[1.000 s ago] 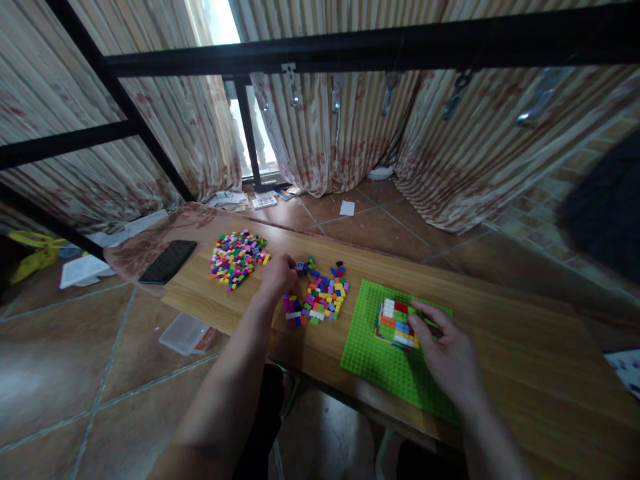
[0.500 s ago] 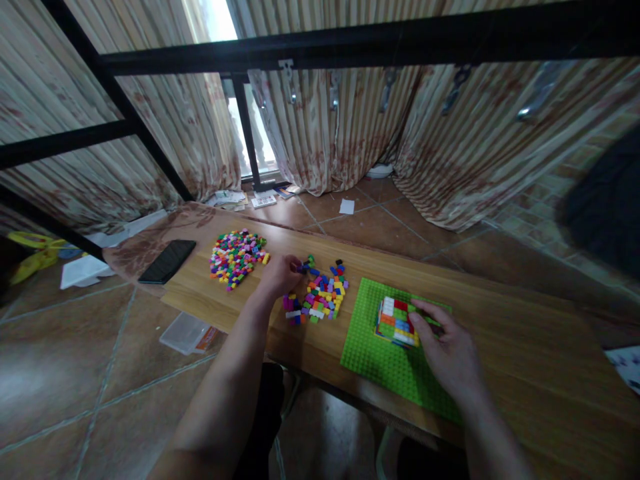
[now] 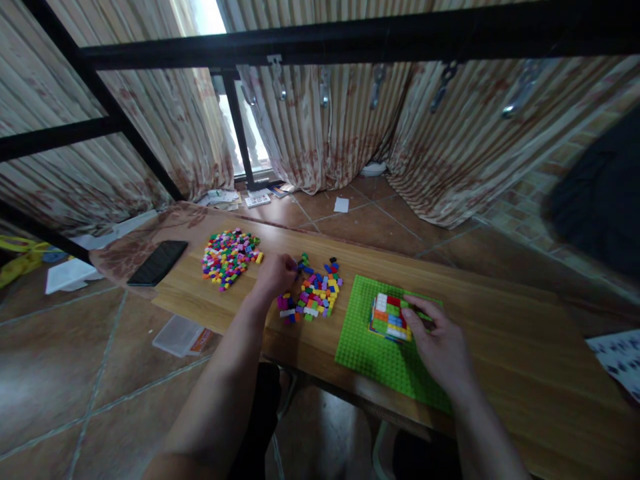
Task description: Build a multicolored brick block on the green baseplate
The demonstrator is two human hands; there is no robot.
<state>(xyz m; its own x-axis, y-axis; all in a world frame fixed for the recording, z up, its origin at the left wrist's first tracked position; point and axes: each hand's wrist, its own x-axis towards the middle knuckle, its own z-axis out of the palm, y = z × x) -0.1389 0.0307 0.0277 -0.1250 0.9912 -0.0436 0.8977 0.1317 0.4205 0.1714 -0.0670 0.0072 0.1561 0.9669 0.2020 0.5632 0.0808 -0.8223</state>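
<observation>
My left hand (image 3: 277, 274) reaches into a small heap of coloured bricks (image 3: 315, 294) on the wooden table (image 3: 510, 340); its fingers are pinched together at the heap's far left edge on a small brick. My right hand (image 3: 436, 339) rests on the green baseplate (image 3: 373, 350), fingers curled against the right side of a multicoloured brick block (image 3: 389, 318) built on it. A second, larger pile of bricks (image 3: 229, 249) lies further left.
A black phone (image 3: 157, 262) lies at the table's left end. Below the table on the tiled floor sits a clear plastic box (image 3: 180, 336). Black metal bars (image 3: 320, 40) cross overhead, curtains hang behind. Printed paper (image 3: 617, 353) lies at the right edge.
The view has shifted a little; both hands stay at the same places, the left at the small heap, the right beside the brick block.
</observation>
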